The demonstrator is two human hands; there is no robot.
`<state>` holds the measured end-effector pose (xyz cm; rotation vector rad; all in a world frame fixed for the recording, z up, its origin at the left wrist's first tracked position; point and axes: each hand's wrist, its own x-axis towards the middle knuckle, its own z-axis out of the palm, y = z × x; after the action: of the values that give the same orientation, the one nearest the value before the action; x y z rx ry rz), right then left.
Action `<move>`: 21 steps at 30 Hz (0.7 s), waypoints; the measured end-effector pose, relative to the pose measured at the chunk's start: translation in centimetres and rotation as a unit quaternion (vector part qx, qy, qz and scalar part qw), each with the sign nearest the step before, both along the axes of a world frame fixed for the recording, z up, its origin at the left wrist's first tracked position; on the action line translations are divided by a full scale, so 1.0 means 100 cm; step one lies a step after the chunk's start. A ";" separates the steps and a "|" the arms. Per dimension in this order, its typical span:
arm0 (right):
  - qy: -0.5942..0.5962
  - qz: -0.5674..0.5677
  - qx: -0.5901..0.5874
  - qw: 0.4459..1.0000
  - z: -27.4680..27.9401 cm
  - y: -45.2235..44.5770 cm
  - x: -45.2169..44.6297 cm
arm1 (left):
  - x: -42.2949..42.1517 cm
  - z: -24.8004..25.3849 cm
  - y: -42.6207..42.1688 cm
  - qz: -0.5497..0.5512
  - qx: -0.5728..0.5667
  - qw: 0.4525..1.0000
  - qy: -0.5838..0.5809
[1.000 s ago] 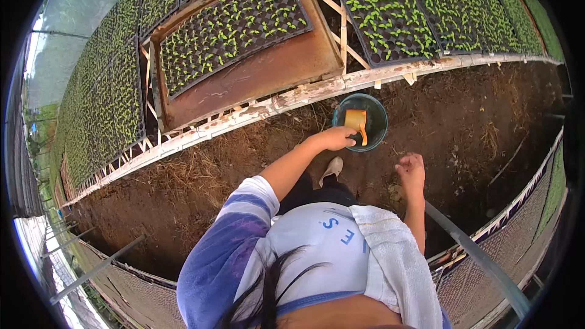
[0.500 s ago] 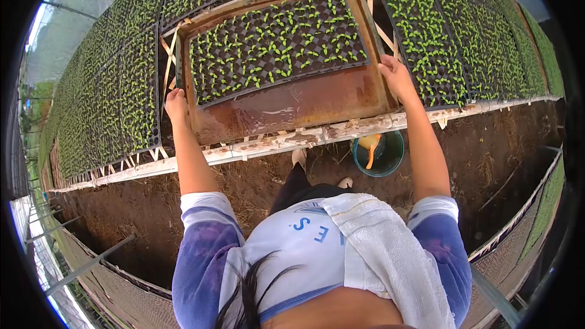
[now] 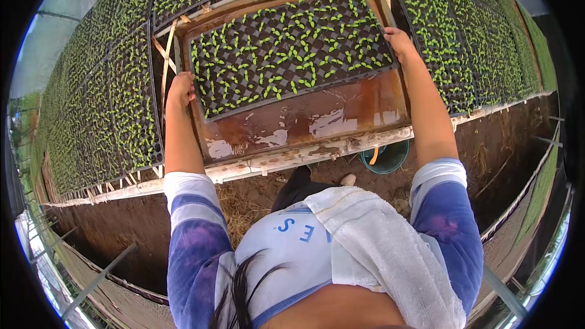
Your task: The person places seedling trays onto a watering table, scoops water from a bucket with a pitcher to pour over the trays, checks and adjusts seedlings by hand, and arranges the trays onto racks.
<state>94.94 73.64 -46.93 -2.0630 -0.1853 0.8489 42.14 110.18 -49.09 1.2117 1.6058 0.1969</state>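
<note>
A black seedling tray [image 3: 292, 55] full of small green sprouts sits slightly tilted inside a shallow, rust-brown basin [image 3: 372, 100] that has water in it. My left hand [image 3: 181, 89] is closed at the tray's left edge, its fingers curled inward over the basin's side. At the opposite short edge, my right hand [image 3: 399, 45] grips the tray near its right side, with fingertips on the rim. Wet, shiny water shows in the basin along the tray's near edge. The undersides of the tray and my thumbs' exact hold are partly hidden.
More seedling trays [image 3: 122, 97] cover the bench to the left, and others [image 3: 439, 42] stand on the right. A pale bench rail [image 3: 304, 157] runs along the front. Below it, a green bucket [image 3: 390, 157] with an orange-handled item stands on the soil. A white towel [image 3: 384, 237] hangs over my front.
Both hands have moved from the basin's sides inward and up to the tray's short edges. The tray looks larger and shifted slightly rightward, and the water beside it now shows bright ripples.
</note>
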 end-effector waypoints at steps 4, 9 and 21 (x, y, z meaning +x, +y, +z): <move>0.061 0.029 0.082 0.994 -0.002 0.017 0.023 | 0.004 0.038 -0.010 -0.016 -0.057 0.990 -0.129; 0.107 0.079 0.110 0.985 0.004 0.037 0.030 | 0.004 0.025 -0.002 -0.062 -0.053 0.946 -0.313; -0.006 0.185 0.240 0.953 0.135 0.018 -0.022 | 0.048 0.147 -0.016 -0.113 0.140 0.939 -0.294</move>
<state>92.73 75.40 -33.39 -1.5946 -0.7296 0.9066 46.99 108.58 -34.41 1.3789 0.9294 0.5955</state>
